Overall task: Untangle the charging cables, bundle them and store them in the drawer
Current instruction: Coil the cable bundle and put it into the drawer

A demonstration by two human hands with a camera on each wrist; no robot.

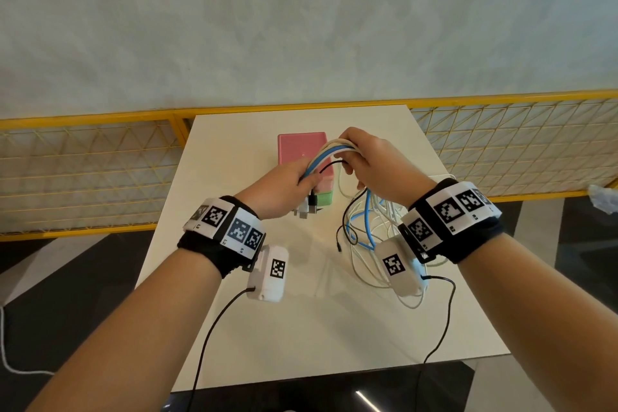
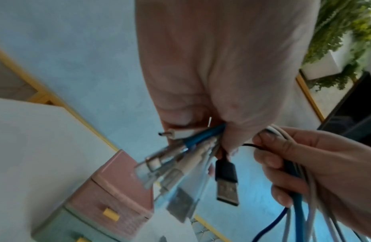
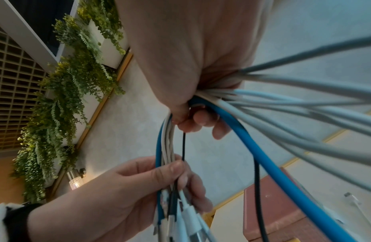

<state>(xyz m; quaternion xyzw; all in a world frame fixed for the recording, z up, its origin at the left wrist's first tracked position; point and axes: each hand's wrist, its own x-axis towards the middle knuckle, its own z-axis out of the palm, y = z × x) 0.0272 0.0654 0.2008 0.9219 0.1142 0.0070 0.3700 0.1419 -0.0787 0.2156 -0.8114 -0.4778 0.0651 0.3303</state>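
Above the white table (image 1: 301,328) both hands hold one bundle of charging cables (image 1: 329,152), white, blue and black. My left hand (image 1: 287,187) grips the bundle near the plug ends (image 2: 226,181), which hang out below the fist. My right hand (image 1: 371,160) grips the same cables a short way along, where they arch over. Beyond the right hand the cables (image 1: 364,231) drop in loose loops onto the table. A small drawer unit (image 1: 302,150), pink on top with a green drawer below, stands right behind the hands.
A yellow mesh railing (image 1: 100,174) runs behind the table on both sides. Black leads (image 1: 214,324) trail from the wrist cameras across the table's front. Dark floor lies beyond the front edge. Hanging green plants (image 3: 62,101) show in the wrist views.
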